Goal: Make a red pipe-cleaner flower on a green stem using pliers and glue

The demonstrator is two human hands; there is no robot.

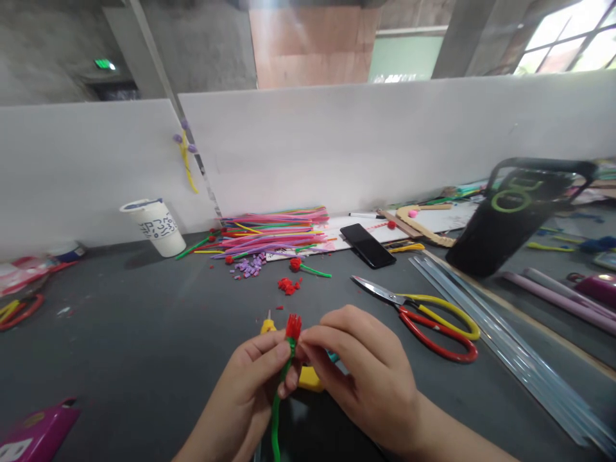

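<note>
My left hand (262, 378) pinches a small pipe-cleaner flower (294, 327) upright between thumb and fingers. Its head is a bundle of short red strips above a green wrapped base, and the green stem (276, 427) hangs below the hand. My right hand (368, 369) is closed, its thumb and index fingertips pressed together against the flower's right side; anything between them is hidden. Under both hands lies a yellow hot glue gun (310, 380), partly covered, its nozzle pointing away. Beyond them sit a small heap of red pieces (289, 286) and a finished-looking red flower with a green stem (308, 268).
Red-and-yellow-handled scissors (437, 324) lie to the right, beside clear glue sticks (500, 346). A phone (368, 245), a bundle of pipe cleaners (274, 231) and purple bits (251, 265) lie farther back. A white cup (156, 228) stands left, a black tumbler (510, 218) right.
</note>
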